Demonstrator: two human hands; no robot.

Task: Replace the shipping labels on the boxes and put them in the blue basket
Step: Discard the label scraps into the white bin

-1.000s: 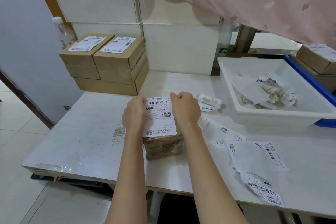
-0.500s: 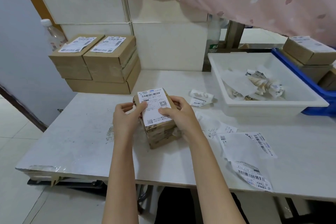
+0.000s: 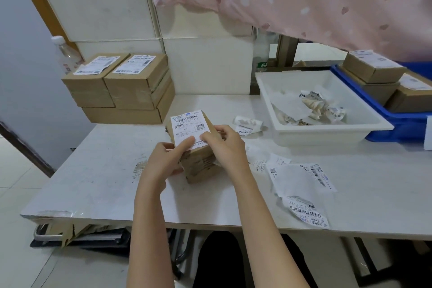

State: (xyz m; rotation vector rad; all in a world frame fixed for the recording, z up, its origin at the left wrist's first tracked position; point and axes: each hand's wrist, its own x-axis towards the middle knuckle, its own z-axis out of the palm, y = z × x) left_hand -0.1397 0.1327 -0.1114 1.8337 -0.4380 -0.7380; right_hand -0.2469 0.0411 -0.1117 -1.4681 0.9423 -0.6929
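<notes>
A small brown cardboard box (image 3: 201, 166) stands on the white table (image 3: 98, 175), with a white shipping label (image 3: 188, 127) on its top face. My left hand (image 3: 163, 161) holds the box's left side, its fingers pressing the label's near edge. My right hand (image 3: 225, 145) grips the right side, thumb on the label. The blue basket (image 3: 402, 121) sits at the far right and holds several labelled boxes (image 3: 374, 68).
A stack of labelled boxes (image 3: 126, 91) stands at the back left, with a plastic bottle (image 3: 66, 54) behind it. A white tray (image 3: 327, 131) holds crumpled label scraps. Loose labels and backing sheets (image 3: 304, 180) lie on the table to the right. A pink curtain (image 3: 304, 0) hangs above.
My hands have moved from the label's upper corners down to its near edge and now grip the box sides. The box has turned slightly.
</notes>
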